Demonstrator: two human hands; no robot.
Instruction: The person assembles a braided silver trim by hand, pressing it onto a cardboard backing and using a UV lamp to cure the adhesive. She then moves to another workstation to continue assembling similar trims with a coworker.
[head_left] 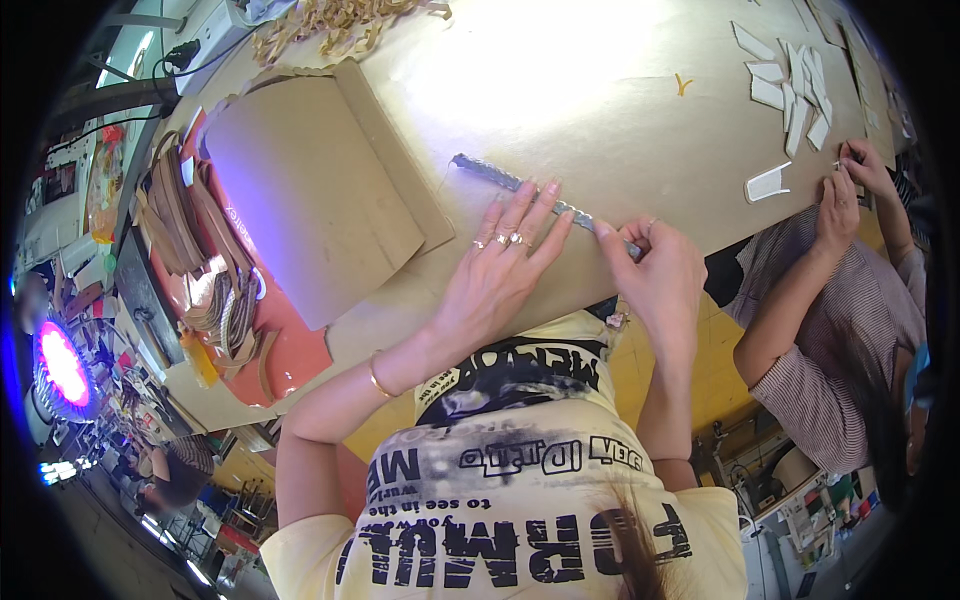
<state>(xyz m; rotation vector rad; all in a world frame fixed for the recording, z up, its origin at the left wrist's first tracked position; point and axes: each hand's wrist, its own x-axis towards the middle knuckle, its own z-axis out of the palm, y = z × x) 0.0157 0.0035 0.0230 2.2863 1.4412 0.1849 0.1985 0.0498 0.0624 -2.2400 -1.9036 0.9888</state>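
Nearest the camera, the person's right hand (655,265) pinches the near end of a long, narrow grey textured strip (520,185) between thumb and fingers. Just to its left, the left hand (500,265) lies flat with its fingers spread and pressed on the strip's middle, holding it down on the brown paper-covered worktable (600,100). From the pinched end the strip runs away to the far left across the tabletop. Its far part lies flat and straight; the stretch under the hands seems only now being smoothed or fixed, though the glare makes this hard to judge. So roughly the far half looks settled, and the near end looks left to do.

Left of the hands, a large folded sheet of brown cardboard (310,190) rests on the table, and beyond it an orange tray of tan and striped straps (215,300). On the right, a co-worker's hands (850,180) work at the table edge beside a small white cut piece (767,183). Farther off lie a fan of white cut pieces (795,85) and, far left, a heap of tan strips (330,20).
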